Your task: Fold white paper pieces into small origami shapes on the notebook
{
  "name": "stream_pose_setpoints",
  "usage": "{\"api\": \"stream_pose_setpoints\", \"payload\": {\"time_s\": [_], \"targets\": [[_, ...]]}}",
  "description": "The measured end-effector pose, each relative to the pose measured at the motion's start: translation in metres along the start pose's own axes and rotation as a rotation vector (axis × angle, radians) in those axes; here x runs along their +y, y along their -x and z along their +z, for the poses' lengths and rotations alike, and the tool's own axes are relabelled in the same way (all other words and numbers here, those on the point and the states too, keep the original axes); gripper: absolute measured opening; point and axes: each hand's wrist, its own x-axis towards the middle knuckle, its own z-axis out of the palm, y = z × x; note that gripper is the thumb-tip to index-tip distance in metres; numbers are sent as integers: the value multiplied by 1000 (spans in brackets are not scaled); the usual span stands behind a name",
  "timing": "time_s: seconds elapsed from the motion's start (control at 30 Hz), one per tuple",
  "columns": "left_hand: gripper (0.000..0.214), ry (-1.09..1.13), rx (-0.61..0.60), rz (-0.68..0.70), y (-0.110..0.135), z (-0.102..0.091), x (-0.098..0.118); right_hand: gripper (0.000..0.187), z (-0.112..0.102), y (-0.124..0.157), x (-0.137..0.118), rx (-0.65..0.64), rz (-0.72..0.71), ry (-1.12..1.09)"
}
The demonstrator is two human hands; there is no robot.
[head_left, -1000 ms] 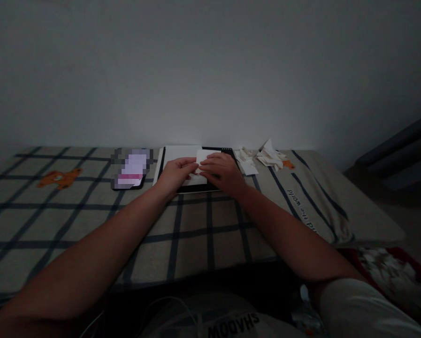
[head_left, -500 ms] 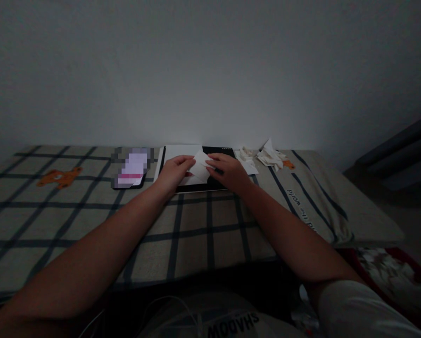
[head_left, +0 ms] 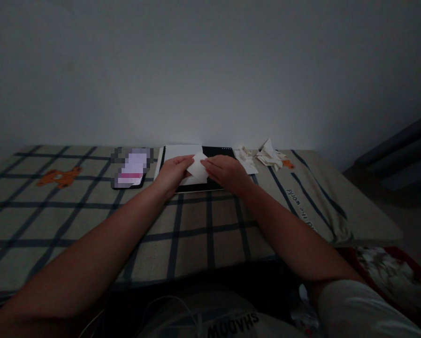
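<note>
Between my two hands is a small white piece of paper (head_left: pixel 198 170), held above a black notebook (head_left: pixel 217 184). My left hand (head_left: pixel 175 171) pinches the paper's left edge between thumb and fingers. From the other side my right hand (head_left: pixel 225 170) has its fingertips closed on the right edge. Beneath them a larger white sheet (head_left: pixel 182 151) covers the left part of the notebook. Folds in the small paper are hard to make out in the dim light.
A phone (head_left: pixel 133 168) lies left of the notebook on the checked cloth (head_left: pixel 192 220). Crumpled paper scraps (head_left: pixel 271 156) sit to the right, beside another white sheet (head_left: pixel 248 168). A grey wall (head_left: pixel 210 75) rises behind. Below right stands a red container (head_left: pixel 400 253) full of paper pieces.
My right fingers have drawn together and shifted slightly left over the paper. The small paper has turned a little and its outline looks rounder. The things around have stayed put.
</note>
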Motion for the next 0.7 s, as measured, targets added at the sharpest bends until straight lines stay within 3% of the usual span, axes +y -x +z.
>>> {"api": "stream_pose_setpoints", "payload": {"time_s": [0.17,0.47,0.7], "targets": [[37,-74,10,21,1,0,1,28,0,-1,0,-64,-11,25],[42,-230,-93,101,7,1,3,26,6,-1,6,50,67,-47],[40,-298,-110,170,6,-2,1,20,8,0,6,127,-14,-112]]}}
